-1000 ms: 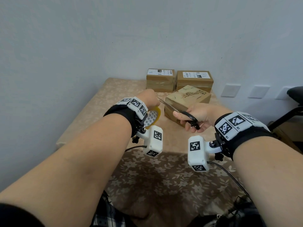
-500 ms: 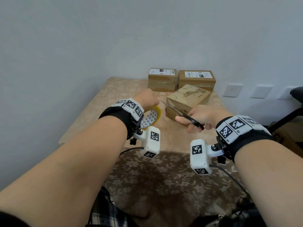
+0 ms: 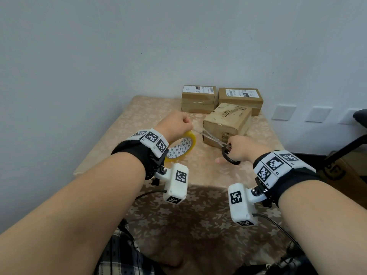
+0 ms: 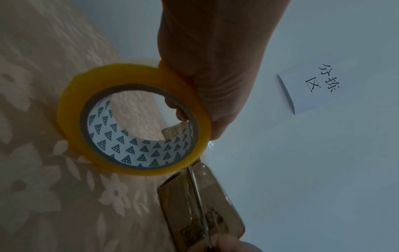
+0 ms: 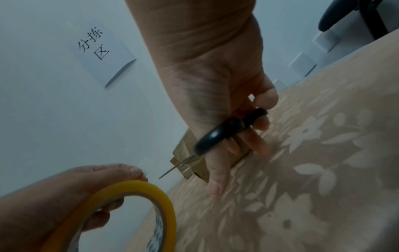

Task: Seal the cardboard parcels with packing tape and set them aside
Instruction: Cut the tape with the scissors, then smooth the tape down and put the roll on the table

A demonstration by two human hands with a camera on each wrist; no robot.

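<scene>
My left hand [image 3: 174, 124] grips a yellow roll of clear packing tape [image 3: 181, 148] just above the table, left of a tilted cardboard parcel [image 3: 227, 121]. A strip of tape [image 3: 198, 132] stretches from the roll to the parcel's near face. My right hand [image 3: 240, 147] holds black-handled scissors [image 3: 229, 156], whose blades [image 3: 214, 138] lie across that strip. In the left wrist view the roll [image 4: 134, 119] hangs from my fingers and the blades [image 4: 197, 192] cross the parcel [image 4: 200, 204]. In the right wrist view the scissor handle [image 5: 224, 131] sits round my fingers.
Two labelled cardboard parcels [image 3: 198, 98] [image 3: 241, 97] stand side by side at the table's far edge against the wall. A floral cloth covers the table [image 3: 139, 120]. A paper sign [image 4: 317, 85] hangs on the wall. A black chair [image 3: 359, 116] stands at the right.
My right hand has moved the scissors down and to the right toward the parcel's near face, and the blades now sit across the tape strip. My left hand has raised the roll slightly.
</scene>
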